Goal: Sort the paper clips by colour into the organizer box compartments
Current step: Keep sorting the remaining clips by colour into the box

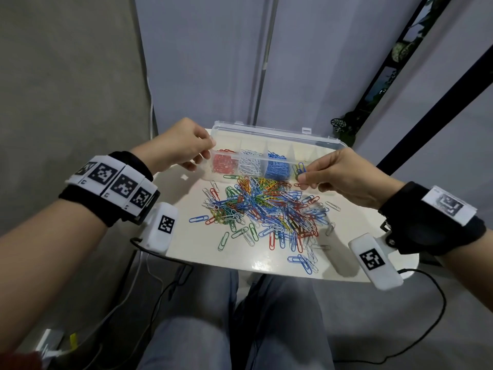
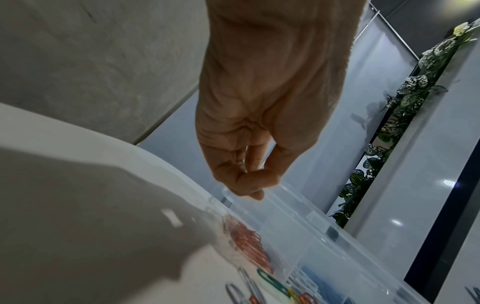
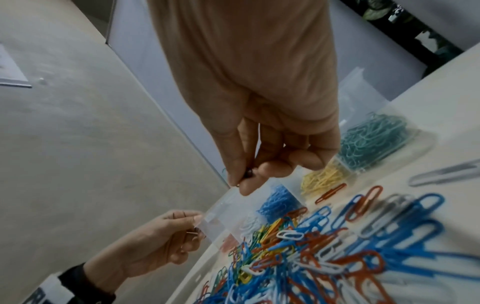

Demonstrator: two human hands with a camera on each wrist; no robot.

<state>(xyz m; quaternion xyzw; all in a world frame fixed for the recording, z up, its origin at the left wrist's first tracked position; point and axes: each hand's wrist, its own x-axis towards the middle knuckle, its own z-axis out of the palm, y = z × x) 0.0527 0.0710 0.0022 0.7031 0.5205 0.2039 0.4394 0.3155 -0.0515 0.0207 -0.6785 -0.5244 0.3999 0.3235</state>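
Observation:
A clear organizer box (image 1: 266, 133) stands open at the back of the small white table (image 1: 186, 236). Its compartments hold red (image 1: 224, 165), white (image 1: 249, 166), blue (image 1: 277, 169), yellow (image 3: 322, 179) and green clips (image 3: 371, 139). A mixed pile of paper clips (image 1: 266, 206) lies in front of it. My left hand (image 1: 205, 153) hovers at the box's left end by the red compartment, with thin red clips (image 3: 192, 232) pinched among its curled fingers. My right hand (image 1: 302, 177) pinches a few blue clips (image 1: 301, 168) above the pile, near the blue and yellow compartments.
Stray blue and white clips (image 1: 304, 261) lie near the table's front edge. Grey wall panels rise right behind the box, with a leafy plant (image 1: 344, 126) at the back right. My legs and black cables (image 1: 426, 343) are below the table.

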